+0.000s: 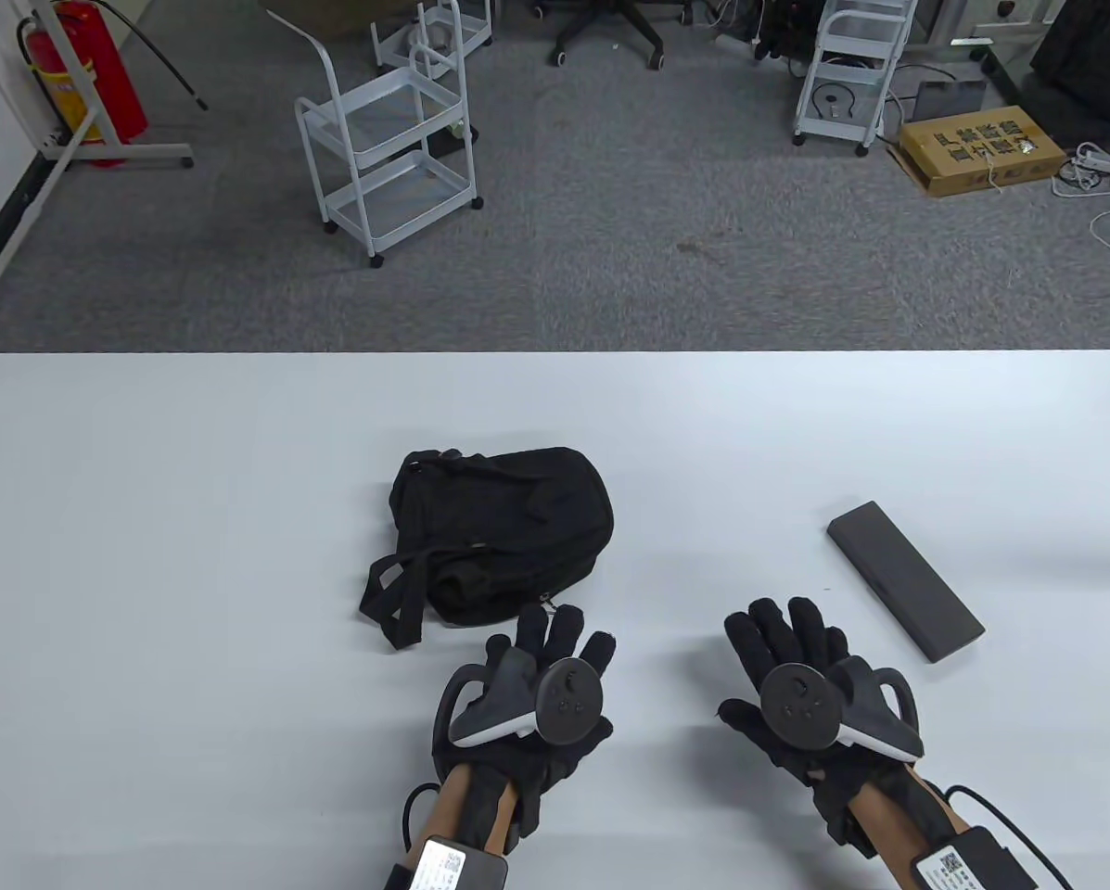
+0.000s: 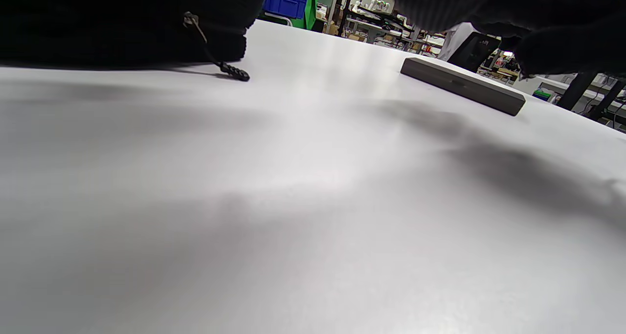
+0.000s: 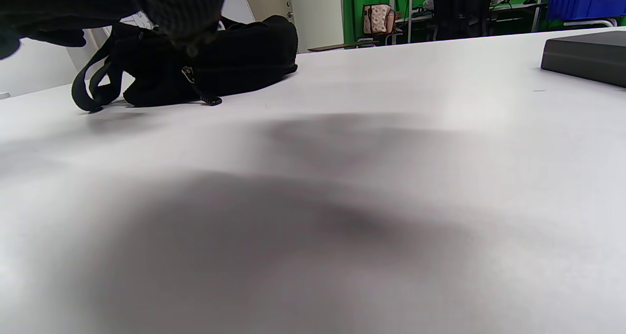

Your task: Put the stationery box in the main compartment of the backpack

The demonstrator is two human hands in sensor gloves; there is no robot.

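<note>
Looking down from the table view, nothing of the task appears done yet: the slim dark grey rectangular stationery box [image 1: 905,580] lies flat on the white surface [image 1: 193,519], well apart from the black fabric backpack [image 1: 494,538], which lies on its side with its strap looped toward the near edge. The left hand [image 1: 527,695] rests just beside the backpack's near end with fingers spread and holding nothing; the right hand [image 1: 800,686] lies between backpack and box, fingers likewise spread and empty.

In the left wrist view, a black zipper pull [image 2: 234,72] trails from the backpack [image 2: 122,21] onto the surface, and the box [image 2: 462,84] sits beyond; whether the main compartment is unzipped I cannot tell.

In the right wrist view, the backpack [image 3: 215,65] looks closed from this side, and the box [image 3: 587,57] is untouched at the right edge. Opening the compartment, picking up the box and inserting it all seem left to do
</note>
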